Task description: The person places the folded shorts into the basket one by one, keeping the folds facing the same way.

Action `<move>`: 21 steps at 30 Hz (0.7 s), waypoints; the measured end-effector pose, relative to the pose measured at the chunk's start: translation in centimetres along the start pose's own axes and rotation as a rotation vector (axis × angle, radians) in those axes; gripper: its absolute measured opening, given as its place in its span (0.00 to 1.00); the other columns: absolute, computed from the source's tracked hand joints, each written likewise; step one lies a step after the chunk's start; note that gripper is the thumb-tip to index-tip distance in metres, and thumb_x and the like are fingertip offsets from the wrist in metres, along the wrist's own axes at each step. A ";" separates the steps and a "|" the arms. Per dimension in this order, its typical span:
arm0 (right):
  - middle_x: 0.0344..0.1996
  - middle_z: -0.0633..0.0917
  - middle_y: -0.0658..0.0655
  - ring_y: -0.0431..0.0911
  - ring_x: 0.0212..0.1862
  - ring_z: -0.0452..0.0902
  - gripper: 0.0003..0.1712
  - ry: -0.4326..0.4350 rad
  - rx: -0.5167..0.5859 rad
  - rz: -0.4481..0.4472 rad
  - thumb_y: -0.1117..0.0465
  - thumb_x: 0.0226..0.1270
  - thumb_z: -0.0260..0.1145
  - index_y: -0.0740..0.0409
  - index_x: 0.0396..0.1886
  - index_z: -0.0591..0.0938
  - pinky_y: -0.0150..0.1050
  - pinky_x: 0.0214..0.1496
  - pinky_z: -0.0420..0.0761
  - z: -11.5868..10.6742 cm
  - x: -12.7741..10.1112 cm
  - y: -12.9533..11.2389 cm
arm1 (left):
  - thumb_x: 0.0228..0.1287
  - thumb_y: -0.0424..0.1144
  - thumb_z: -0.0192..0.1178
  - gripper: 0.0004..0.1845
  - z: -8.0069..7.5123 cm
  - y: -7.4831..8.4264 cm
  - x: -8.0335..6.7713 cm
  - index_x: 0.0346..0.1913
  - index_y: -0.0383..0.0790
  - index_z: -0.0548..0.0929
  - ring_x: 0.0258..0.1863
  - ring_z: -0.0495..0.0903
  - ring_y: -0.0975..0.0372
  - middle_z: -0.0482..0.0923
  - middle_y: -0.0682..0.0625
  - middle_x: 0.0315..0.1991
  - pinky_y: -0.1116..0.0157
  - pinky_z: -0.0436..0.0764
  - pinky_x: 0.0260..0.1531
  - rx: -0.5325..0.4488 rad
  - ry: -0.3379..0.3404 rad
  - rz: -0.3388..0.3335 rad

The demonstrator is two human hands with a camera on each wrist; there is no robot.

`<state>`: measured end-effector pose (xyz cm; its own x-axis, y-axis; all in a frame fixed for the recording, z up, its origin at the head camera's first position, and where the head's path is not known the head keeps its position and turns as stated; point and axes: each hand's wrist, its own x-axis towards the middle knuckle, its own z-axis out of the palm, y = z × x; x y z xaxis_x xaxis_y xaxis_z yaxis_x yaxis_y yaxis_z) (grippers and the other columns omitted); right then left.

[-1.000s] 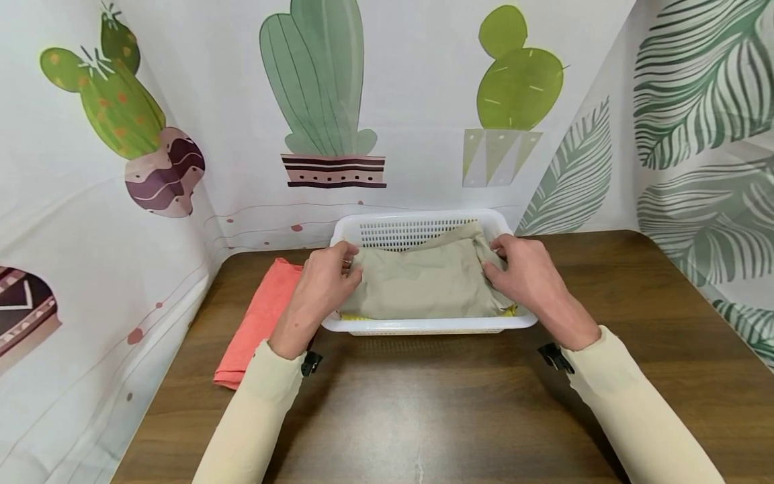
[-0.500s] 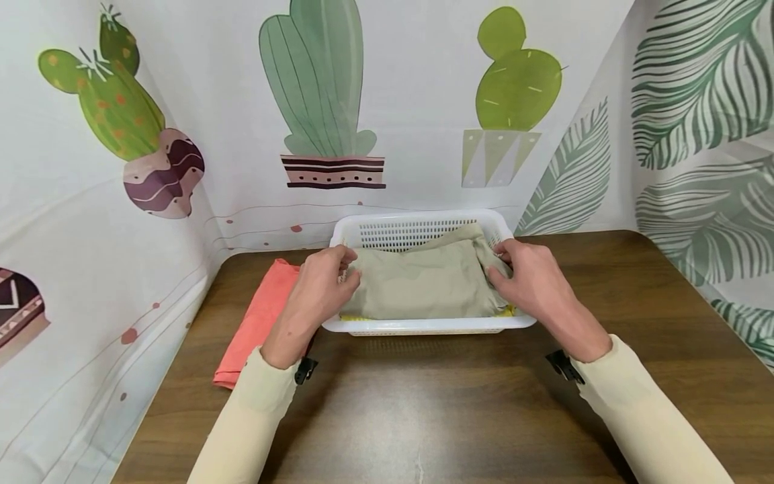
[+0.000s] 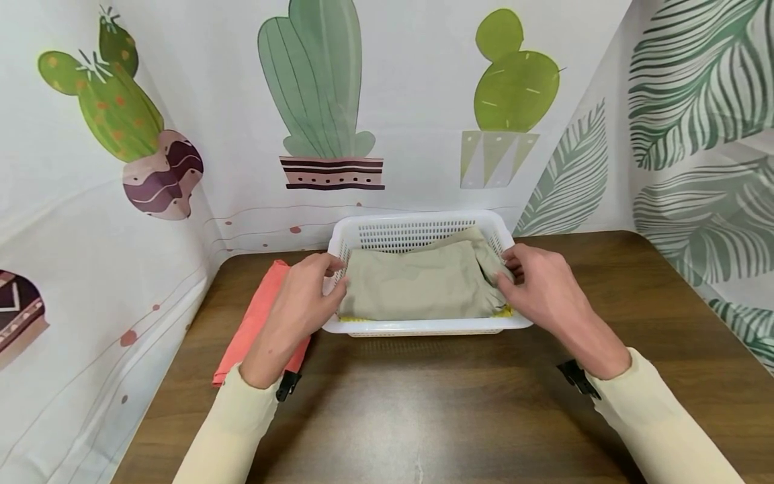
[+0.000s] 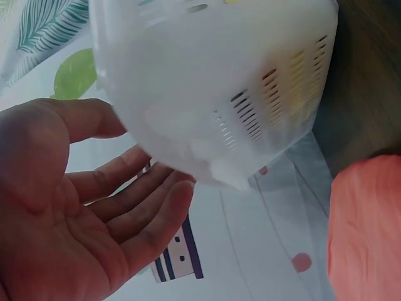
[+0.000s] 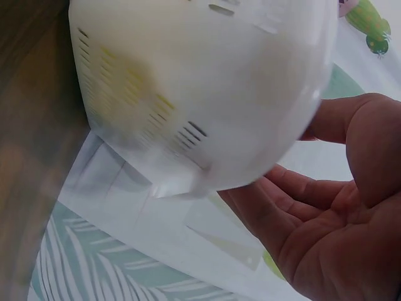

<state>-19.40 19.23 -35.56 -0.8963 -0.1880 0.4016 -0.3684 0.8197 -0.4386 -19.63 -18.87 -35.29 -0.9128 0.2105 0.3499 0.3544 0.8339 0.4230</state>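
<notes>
A folded grey-green cloth (image 3: 417, 282) lies in a white plastic basket (image 3: 423, 325) with slotted walls. Some yellow shows beneath the cloth along the front. At the basket's left end, my left hand (image 3: 305, 296) has its fingers loosely bent around the rim, off the cloth. My right hand (image 3: 547, 286) is at the opposite end, its fingertips reaching over the rim close to the cloth's right edge. Whether they touch it I cannot tell. Both wrist views show relaxed fingers (image 4: 153, 226) by the basket's end walls, with the fingertips partly hidden.
A folded coral-red cloth (image 3: 256, 323) lies left of the basket, partly under my left forearm. The brown wooden table (image 3: 417, 403) stretches in front. A white wall covering (image 3: 423, 87) printed with cacti and leaves rises right behind the basket.
Both hands have drawn apart, the left off the cloth to the left and the right outward to the right. The cloth stays in the basket, its right end slightly more spread.
</notes>
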 end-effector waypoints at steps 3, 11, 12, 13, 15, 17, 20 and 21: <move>0.38 0.90 0.64 0.54 0.38 0.89 0.14 0.017 0.006 -0.015 0.64 0.66 0.70 0.69 0.47 0.85 0.55 0.41 0.87 -0.2 -0.4 -0.1 | 0.70 0.39 0.65 0.13 -0.3 0.0 -0.4 0.53 0.36 0.87 0.47 0.85 0.51 0.86 0.43 0.48 0.51 0.83 0.48 0.006 0.016 0.014; 0.38 0.90 0.63 0.54 0.38 0.90 0.12 0.017 0.019 -0.015 0.65 0.66 0.70 0.67 0.46 0.85 0.55 0.41 0.88 -0.8 -1.1 -0.2 | 0.71 0.40 0.66 0.14 -1.1 0.4 -1.6 0.53 0.37 0.87 0.46 0.85 0.51 0.85 0.45 0.50 0.52 0.83 0.45 0.018 0.031 0.013; 0.38 0.90 0.63 0.54 0.38 0.90 0.11 0.021 0.015 -0.013 0.65 0.66 0.70 0.67 0.45 0.85 0.55 0.41 0.88 -0.9 -1.2 -0.2 | 0.71 0.40 0.66 0.14 -1.2 0.4 -1.7 0.53 0.37 0.87 0.46 0.85 0.51 0.85 0.45 0.50 0.52 0.83 0.45 0.018 0.031 0.012; 0.37 0.90 0.62 0.54 0.37 0.90 0.11 0.026 0.011 -0.009 0.65 0.66 0.70 0.67 0.45 0.85 0.55 0.41 0.88 -1.0 -1.3 -0.2 | 0.70 0.40 0.66 0.14 -1.4 0.3 -1.8 0.53 0.37 0.87 0.47 0.85 0.51 0.85 0.45 0.50 0.52 0.83 0.46 0.017 0.031 0.009; 0.37 0.90 0.61 0.53 0.37 0.90 0.11 0.034 0.003 -0.008 0.65 0.66 0.70 0.66 0.45 0.85 0.54 0.40 0.87 -1.1 -1.5 0.0 | 0.70 0.39 0.65 0.13 -1.6 0.3 -2.1 0.53 0.36 0.86 0.47 0.85 0.51 0.85 0.45 0.50 0.52 0.83 0.47 0.017 0.035 0.005; 0.37 0.90 0.61 0.53 0.37 0.90 0.11 0.043 0.001 -0.010 0.65 0.65 0.71 0.66 0.45 0.85 0.53 0.40 0.87 -1.2 -1.8 0.1 | 0.70 0.38 0.65 0.13 -1.9 0.2 -2.4 0.53 0.36 0.86 0.48 0.85 0.50 0.85 0.45 0.50 0.52 0.83 0.48 0.023 0.040 0.002; 0.37 0.90 0.61 0.53 0.37 0.89 0.11 0.056 -0.001 -0.016 0.66 0.63 0.72 0.65 0.44 0.85 0.53 0.40 0.87 -1.4 -2.2 0.4 | 0.70 0.38 0.64 0.13 -2.1 -0.1 -2.7 0.53 0.36 0.86 0.48 0.85 0.50 0.85 0.44 0.49 0.51 0.84 0.48 0.038 0.047 0.008; 0.37 0.90 0.61 0.53 0.37 0.89 0.10 0.062 -0.001 -0.017 0.66 0.63 0.72 0.64 0.43 0.85 0.52 0.40 0.86 -1.5 -2.4 0.4 | 0.71 0.38 0.64 0.13 -2.2 -0.2 -2.8 0.53 0.36 0.86 0.48 0.85 0.50 0.85 0.44 0.49 0.50 0.84 0.48 0.045 0.049 0.010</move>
<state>-17.05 20.82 -35.53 -0.8727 -0.1683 0.4584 -0.3835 0.8174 -0.4299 -16.67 -20.75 -34.55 -0.8980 0.1947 0.3945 0.3530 0.8541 0.3820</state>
